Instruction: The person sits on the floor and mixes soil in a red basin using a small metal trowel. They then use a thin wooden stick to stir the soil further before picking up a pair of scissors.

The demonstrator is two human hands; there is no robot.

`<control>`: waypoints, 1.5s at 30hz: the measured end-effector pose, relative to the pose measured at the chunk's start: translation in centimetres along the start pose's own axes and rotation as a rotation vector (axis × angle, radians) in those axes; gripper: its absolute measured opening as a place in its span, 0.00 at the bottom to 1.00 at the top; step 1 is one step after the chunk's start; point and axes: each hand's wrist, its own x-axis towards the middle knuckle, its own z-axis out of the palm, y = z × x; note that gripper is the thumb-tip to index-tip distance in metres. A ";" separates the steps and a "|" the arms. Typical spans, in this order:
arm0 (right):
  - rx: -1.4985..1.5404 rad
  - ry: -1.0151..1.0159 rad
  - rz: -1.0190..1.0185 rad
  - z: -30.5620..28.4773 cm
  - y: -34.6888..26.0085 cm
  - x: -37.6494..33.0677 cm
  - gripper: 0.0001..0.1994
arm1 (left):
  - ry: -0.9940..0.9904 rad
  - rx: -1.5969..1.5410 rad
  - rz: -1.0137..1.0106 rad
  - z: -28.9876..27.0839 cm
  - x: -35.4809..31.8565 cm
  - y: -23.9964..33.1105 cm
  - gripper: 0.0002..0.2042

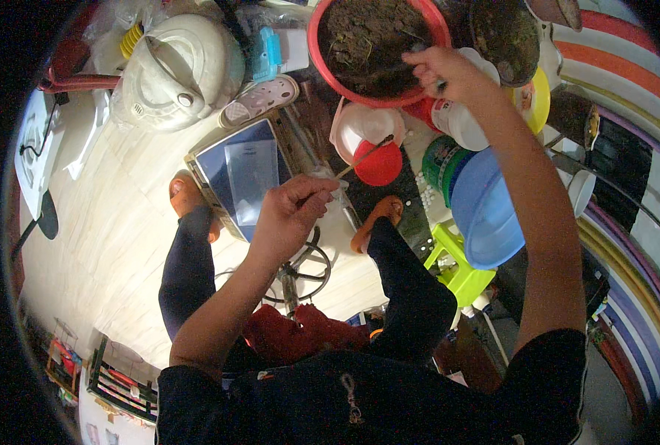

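Observation:
Pinched between the thumb and fingers of my left hand (294, 211) is a thin stick (356, 165) with a dark clump on its far tip. A bit of clear plastic (328, 176) shows by those fingers. The stick's tip lies over a white tub (371, 122) and a round red lid or dish (378, 163). My right hand (443, 73) is over the right rim of a red basin (315, 44) filled with dark brown soil (374, 44). Its fingers are curled together, and whatever they hold is too small to make out.
A white lidded bucket (185, 74), a clog (259, 100) and a blue scale-like platform (241, 174) stand to the left. Right are white tubs (463, 122), a green container (441, 165), a blue basin (486, 211) and a lime-green stool (460, 267). White pellets (425, 194) lie scattered on the floor.

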 end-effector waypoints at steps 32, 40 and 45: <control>0.309 0.906 -0.560 12.1 11.9 12.8 0.10 | 0.224 -0.259 -0.066 -6.3 0.3 -0.3 0.07; 0.642 -0.035 -0.195 7.1 8.0 10.6 0.07 | 0.185 -0.379 -0.089 -7.6 -0.1 0.2 0.09; 0.440 0.499 -0.273 11.8 9.2 11.6 0.10 | 0.260 -0.407 -0.087 -8.0 0.1 0.3 0.09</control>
